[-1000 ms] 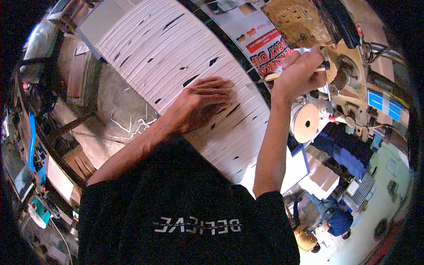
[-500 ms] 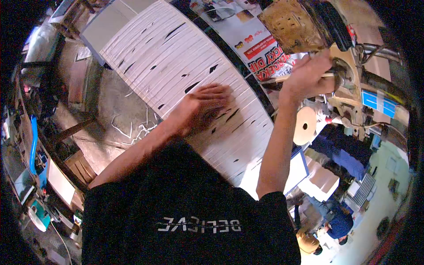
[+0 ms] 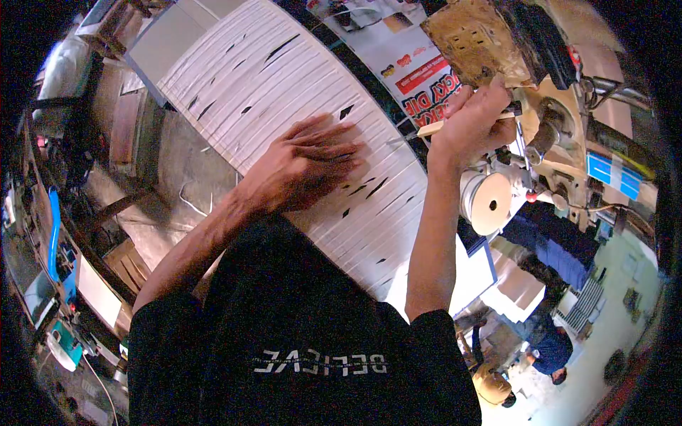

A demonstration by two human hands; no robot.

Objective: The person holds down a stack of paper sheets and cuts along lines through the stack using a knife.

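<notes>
A long panel [image 3: 284,92] wrapped in white strips, with dark slits between them, lies slanted in front of me. My left hand [image 3: 305,167] is over its middle, fingers stretched out and close together; whether the palm touches the strips is hard to tell. My right hand [image 3: 474,124], raised past the panel's right edge, is closed round a pale wooden stick [image 3: 430,129]. One end of the stick juts out on the left of the fist. A small dark part shows at the other side, and its kind is unclear.
A spool [image 3: 490,204] stands right of my right forearm. Beyond the panel lie a printed banner [image 3: 408,67] and a worn wooden block [image 3: 472,42]. Clamps and metal parts [image 3: 550,135] crowd the right. Two people [image 3: 547,348] are at the lower right.
My left hand has shifted left, its fingers more spread. My right hand has moved left with the stick, which now shows more plainly. The spool has come into fuller view.
</notes>
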